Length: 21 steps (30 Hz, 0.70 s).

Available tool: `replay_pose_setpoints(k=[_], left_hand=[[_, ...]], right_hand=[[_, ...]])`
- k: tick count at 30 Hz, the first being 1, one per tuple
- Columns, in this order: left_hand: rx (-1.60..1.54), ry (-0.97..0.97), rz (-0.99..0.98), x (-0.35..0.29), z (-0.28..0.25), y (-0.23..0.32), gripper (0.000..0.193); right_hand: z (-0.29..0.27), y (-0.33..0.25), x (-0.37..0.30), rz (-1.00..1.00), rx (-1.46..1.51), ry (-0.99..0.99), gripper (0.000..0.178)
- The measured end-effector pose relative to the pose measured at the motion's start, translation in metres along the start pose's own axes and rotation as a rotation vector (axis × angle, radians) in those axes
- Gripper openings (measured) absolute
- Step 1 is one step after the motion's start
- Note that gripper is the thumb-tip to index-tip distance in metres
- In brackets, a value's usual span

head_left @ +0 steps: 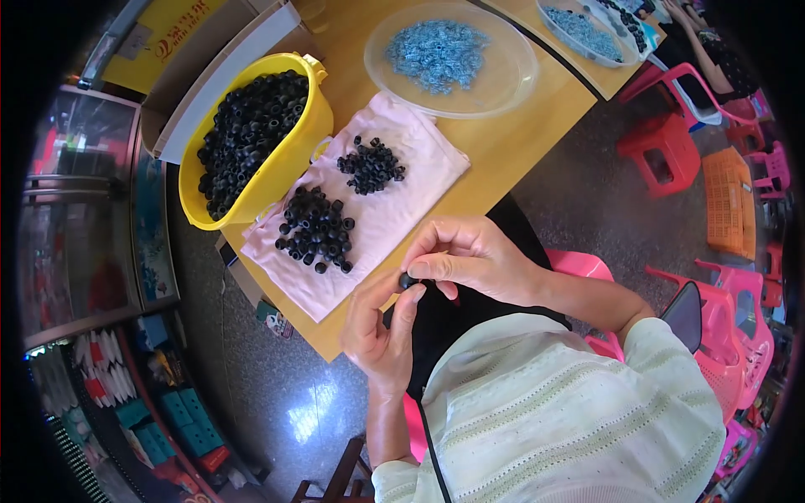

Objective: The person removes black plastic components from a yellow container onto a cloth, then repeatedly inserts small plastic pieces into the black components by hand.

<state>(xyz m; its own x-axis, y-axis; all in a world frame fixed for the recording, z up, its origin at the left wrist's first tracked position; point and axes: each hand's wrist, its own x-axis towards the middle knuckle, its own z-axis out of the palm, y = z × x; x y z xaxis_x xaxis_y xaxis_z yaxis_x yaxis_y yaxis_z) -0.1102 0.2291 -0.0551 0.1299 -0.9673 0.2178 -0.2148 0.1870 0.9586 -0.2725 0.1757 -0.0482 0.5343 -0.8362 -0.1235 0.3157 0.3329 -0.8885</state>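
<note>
My left hand [379,329] pinches a small round black piece [407,282] between thumb and forefinger, just off the table's near edge. From the other side my right hand [474,258] closes its thumb and fingers on the same piece. Beyond them a pale pink cloth [398,222] lies on the table. It bears a loose pile of round, hollow black pieces [314,226] and, farther off, a pile of smaller black pieces [371,165]. A yellow plastic tub [323,117] full of round hollow black pieces stands at the left of the cloth.
A clear oval tray [516,80] holds small light-blue pieces at the table's [545,109] far side. Another tray [579,38] of blue pieces stands beyond it. Pink chairs [721,335], a red stool [658,159] and an orange crate [728,203] stand to the right.
</note>
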Motion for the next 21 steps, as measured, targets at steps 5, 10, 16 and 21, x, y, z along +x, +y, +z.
replay_pose_setpoints(k=[5, 10, 16, 21], left_hand=[[-0.302, -0.004, -0.273, -0.011, 0.003, 0.005, 0.015], [-0.366, 0.061, -0.329, -0.026, -0.021, -0.011, 0.010], [-0.429, 0.166, -0.235, -0.034, -0.037, -0.014, 0.008], [-0.414, 0.143, -0.165, -0.038, -0.033, -0.012, 0.010]], right_hand=[[0.010, 0.023, -0.015, -0.005, 0.104, 0.090, 0.016], [0.020, 0.051, -0.045, 0.061, -0.165, 0.021, 0.025], [0.027, 0.087, -0.062, -0.166, -0.411, -0.056, 0.024], [0.017, 0.090, -0.072, -0.122, -0.485, -0.090, 0.023]])
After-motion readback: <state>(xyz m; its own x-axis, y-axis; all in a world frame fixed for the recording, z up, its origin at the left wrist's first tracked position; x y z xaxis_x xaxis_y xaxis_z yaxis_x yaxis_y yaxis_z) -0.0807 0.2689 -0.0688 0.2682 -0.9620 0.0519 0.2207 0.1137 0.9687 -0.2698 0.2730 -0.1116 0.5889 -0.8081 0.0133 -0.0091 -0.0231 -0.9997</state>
